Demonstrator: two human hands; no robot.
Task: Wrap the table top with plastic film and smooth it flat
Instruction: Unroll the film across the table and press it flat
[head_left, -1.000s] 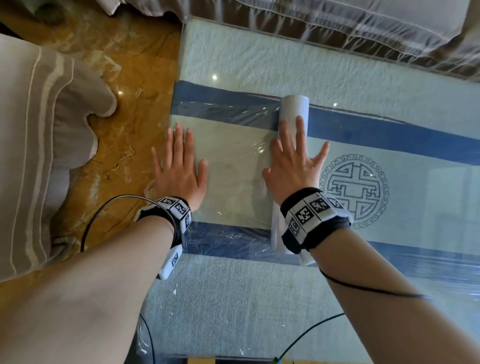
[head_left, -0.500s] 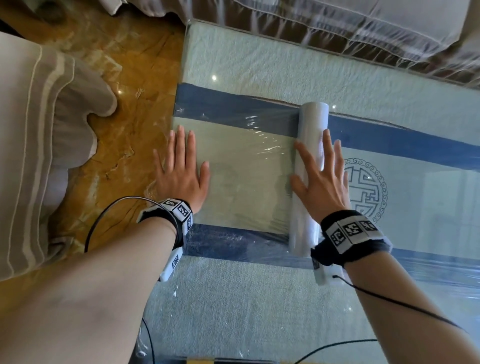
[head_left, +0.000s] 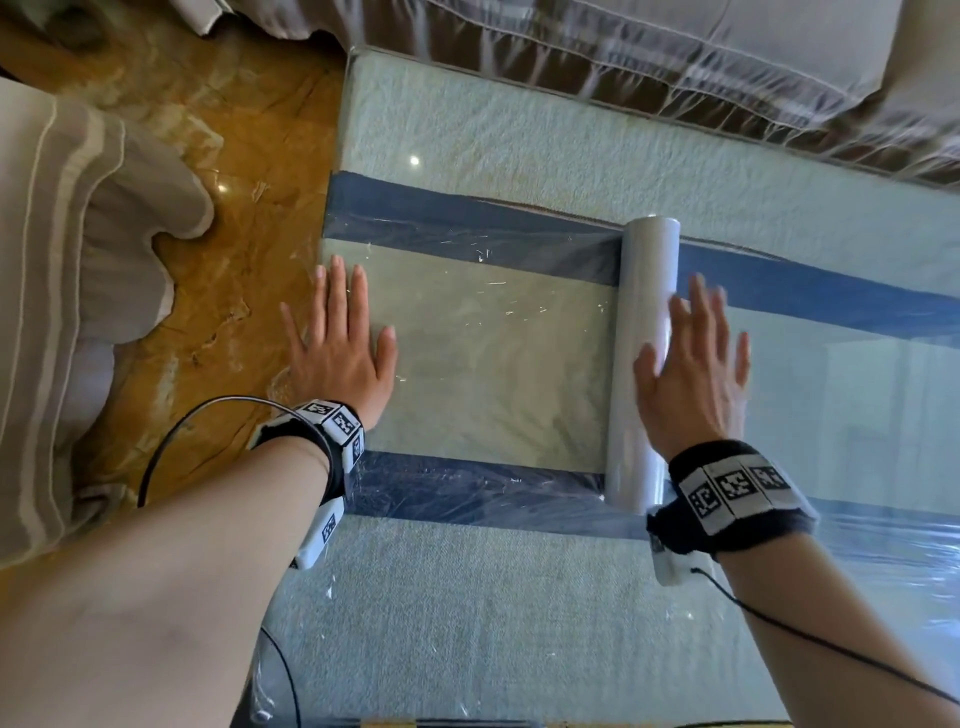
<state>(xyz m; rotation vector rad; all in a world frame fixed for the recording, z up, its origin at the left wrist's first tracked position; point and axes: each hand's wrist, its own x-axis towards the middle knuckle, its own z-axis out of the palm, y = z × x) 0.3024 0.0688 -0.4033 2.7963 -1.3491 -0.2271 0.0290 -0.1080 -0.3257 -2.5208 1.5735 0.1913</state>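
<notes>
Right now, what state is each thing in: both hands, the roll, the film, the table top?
left hand: open, flat on the film near the table's end
right hand: open, palm against the roll
film roll: lying crosswise, partly unrolled
plastic film: laid between the hands, slightly wrinkled
table top: partly covered

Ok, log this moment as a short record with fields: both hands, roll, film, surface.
left hand: flat, fingers spread, pressing the film near the table's left edge
right hand: open palm against the pale grey roll of plastic film
roll: lying across the blue-bordered beige strip
film: clear plastic sheet stretched between the hands, a few small wrinkles
surface: pale green textured table top
</notes>
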